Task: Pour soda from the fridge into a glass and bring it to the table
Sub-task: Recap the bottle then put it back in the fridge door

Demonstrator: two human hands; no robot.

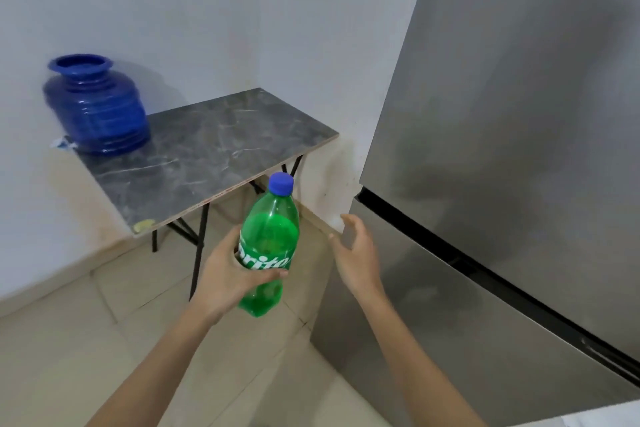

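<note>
While my left hand (228,274) wraps around the middle of the green Sprite bottle (268,246), thumb across the front just under the white lettering and fingers curled behind the label, my right hand (356,248) hangs free just beside it. That right hand is spread loosely, fingers slightly bent and apart, palm turned toward the bottle; I see it gripping nothing, and a clear gap of floor shows between it and the plastic. I hold the bottle upright with a slight lean, well above the floor, its blue cap (281,183) still screwed on and soda filling it up to about the shoulder.

Past the bottle stands a small folding table (214,149) with a dark marble-patterned top and thin black legs, pushed into the corner of the white wall (225,10). On its far left end sits a blue ribbed water pot (97,107), mouth uncovered. To my right rises the stainless-steel fridge (502,149), both doors closed, a dark seam dividing upper from lower. Beige floor tiles (69,340) spread beneath my forearms.
</note>
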